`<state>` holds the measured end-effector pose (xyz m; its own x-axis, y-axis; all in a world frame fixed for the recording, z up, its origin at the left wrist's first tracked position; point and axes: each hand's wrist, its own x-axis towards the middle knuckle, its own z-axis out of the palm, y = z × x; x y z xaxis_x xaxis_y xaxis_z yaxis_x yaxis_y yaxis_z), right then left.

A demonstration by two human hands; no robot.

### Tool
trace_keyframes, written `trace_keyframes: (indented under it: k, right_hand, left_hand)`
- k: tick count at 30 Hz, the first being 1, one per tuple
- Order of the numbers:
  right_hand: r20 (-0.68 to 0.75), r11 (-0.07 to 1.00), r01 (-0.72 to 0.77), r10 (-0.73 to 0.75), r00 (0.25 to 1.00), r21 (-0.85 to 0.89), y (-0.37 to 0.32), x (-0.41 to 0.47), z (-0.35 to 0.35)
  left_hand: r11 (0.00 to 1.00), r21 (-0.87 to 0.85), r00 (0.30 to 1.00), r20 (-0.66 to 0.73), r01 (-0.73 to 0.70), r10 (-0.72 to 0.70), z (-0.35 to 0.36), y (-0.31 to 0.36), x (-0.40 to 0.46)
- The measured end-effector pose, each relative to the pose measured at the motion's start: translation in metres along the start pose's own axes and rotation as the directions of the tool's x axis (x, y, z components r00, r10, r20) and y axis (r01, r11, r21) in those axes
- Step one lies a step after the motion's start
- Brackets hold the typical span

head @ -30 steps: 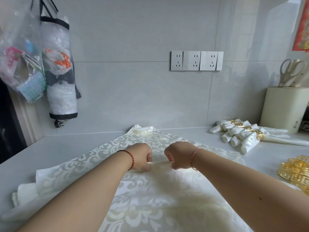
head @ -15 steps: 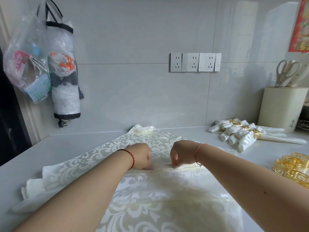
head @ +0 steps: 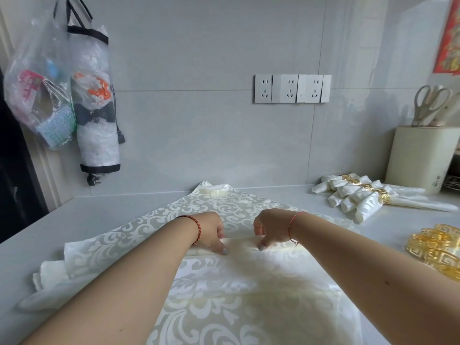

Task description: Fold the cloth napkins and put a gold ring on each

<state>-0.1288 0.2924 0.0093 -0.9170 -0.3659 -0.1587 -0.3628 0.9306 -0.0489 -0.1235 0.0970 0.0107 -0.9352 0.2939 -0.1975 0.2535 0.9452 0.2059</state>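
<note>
A cream damask cloth napkin with a pale scroll pattern lies spread across the grey table in the lower middle of the frame, on top of more of the same cloth. Both hands are at a narrow fold running across its centre: the left hand and the right hand each have their fingers curled down over the fold ridge, thumbs tucked against it, pinching the doubled cloth.

The fabric looks light, soft and limp, with a slight sheen, so it is likely to slide on the smooth table and lose a crease unless pressed. Holding it at the fold edge, hands close together as here, seems the surest grip; the loose corners would only flop.

At the right edge of the frame lies a heap of loose gold openwork rings, rigid and probably slippery. Above them, in the middle right, lie finished rolled napkins with gold rings on.
</note>
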Motion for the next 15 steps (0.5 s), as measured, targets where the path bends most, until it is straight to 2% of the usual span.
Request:
trace_keyframes:
  k: [7, 11, 15]
  right_hand:
    - [-0.274, 0.969, 0.056, -0.124, 0.954, -0.242, -0.008, -0.023, 0.016]
    - [-0.253, 0.971, 0.067, -0.126, 0.959, -0.231, -0.007, -0.032, 0.017]
    - [-0.196, 0.983, 0.067, -0.101, 0.976, -0.171, -0.007, -0.039, 0.014]
  left_hand:
    - [0.990, -0.051, 0.980, -0.159, -0.129, 0.119, 0.010, -0.001, -0.014]
    - [0.990, -0.004, 0.984, -0.108, -0.140, 0.138, 0.009, -0.002, -0.025]
    - [0.997, 0.013, 0.996, -0.042, -0.078, 0.078, 0.007, 0.001, -0.029]
